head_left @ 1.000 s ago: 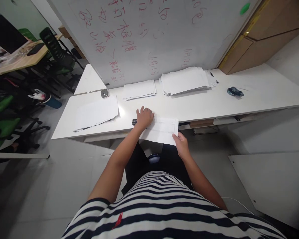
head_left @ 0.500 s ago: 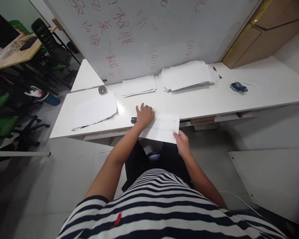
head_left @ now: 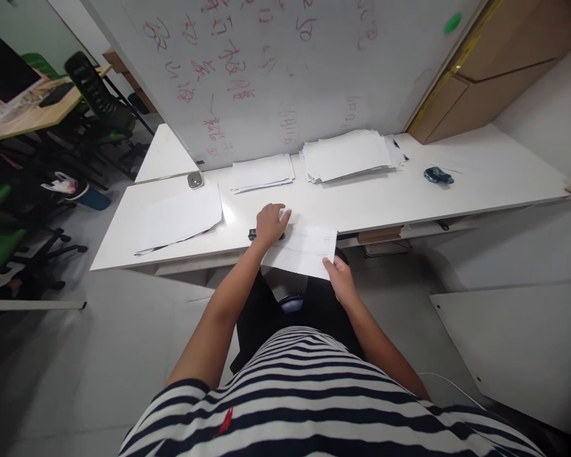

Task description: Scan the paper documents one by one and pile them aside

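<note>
A white sheaf of paper [head_left: 304, 249] lies at the near edge of the white table [head_left: 480, 184], partly hanging over it. My left hand [head_left: 269, 223] rests on the sheaf's left corner, fingers curled over a small black stapler [head_left: 253, 234] that mostly hides under the hand. My right hand [head_left: 339, 277] pinches the sheaf's near right corner, off the table edge.
Three more paper stacks lie on the table: one at the left [head_left: 178, 218], one at the back middle [head_left: 261, 172], a big one at the back right [head_left: 347, 154]. A small metal object [head_left: 195, 180] and a dark object [head_left: 438, 175] also sit there. A whiteboard [head_left: 276, 70] stands behind; chairs are at the left.
My hands and the sheaf stay in nearly the same place; the left hand's fingers have curled a little more over the stapler. The camera view shifted slightly.
</note>
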A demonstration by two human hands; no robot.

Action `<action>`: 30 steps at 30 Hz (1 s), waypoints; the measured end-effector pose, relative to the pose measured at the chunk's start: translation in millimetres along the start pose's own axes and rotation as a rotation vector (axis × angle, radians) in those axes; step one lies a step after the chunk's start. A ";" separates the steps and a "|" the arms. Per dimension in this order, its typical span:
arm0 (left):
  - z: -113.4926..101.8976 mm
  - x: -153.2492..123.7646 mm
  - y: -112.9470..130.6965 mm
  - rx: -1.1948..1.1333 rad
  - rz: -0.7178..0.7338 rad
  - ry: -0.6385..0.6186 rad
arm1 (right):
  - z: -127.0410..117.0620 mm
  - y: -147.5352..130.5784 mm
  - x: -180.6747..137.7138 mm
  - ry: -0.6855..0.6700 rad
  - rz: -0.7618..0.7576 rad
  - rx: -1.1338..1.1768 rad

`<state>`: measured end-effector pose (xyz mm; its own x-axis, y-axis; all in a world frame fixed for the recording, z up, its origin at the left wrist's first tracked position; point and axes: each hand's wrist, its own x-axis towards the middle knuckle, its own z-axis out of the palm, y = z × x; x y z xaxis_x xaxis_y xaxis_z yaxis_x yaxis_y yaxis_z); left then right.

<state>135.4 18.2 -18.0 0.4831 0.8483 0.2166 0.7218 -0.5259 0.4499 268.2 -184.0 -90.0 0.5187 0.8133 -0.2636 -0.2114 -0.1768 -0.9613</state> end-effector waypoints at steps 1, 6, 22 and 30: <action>-5.9 -2.1 -1.1 -0.069 0.020 0.032 | -0.3 -0.3 0.5 0.001 -0.013 0.004; -31.4 -24.0 -24.1 -0.049 0.166 0.077 | -7.6 -7.7 4.7 0.048 -0.061 -0.029; -19.4 -36.8 -105.7 0.086 0.059 0.125 | 40.6 -133.3 178.5 0.272 -0.531 -0.308; -22.9 -34.4 -106.9 0.083 -0.007 0.121 | 192.9 -119.8 275.6 0.031 -0.321 -0.400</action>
<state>30.3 46.6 -53.7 0.4181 0.8505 0.3190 0.7659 -0.5189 0.3796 276.7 168.3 -32.0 0.5313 0.8455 0.0536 0.2934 -0.1243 -0.9479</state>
